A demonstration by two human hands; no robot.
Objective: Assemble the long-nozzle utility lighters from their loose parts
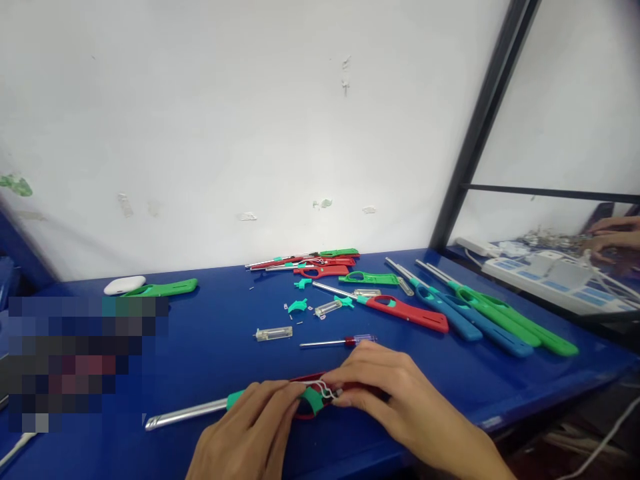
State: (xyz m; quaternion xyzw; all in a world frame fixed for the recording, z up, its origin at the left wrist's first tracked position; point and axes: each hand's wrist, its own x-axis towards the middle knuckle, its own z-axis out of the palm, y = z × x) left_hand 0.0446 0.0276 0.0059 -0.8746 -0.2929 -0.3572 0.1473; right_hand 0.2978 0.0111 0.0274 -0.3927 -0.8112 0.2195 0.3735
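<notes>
A long-nosed lighter with a red handle, teal trigger parts and a silver barrel lies near the front of the table. Its handle is opened up, and thin white wires show inside. My left hand is closed over the middle of the lighter, pressing it from above. With thumb and forefinger, my right hand pinches a small grey part at the end of the wires. Much of the red handle is hidden under my right hand. Just behind that hand lies a screwdriver with a clear purplish handle.
Clear fuel tanks, teal triggers and tiny parts lie behind. Red, blue and green lighters rest at right, more against the wall. A white case is left; a power strip and another person's hand are right.
</notes>
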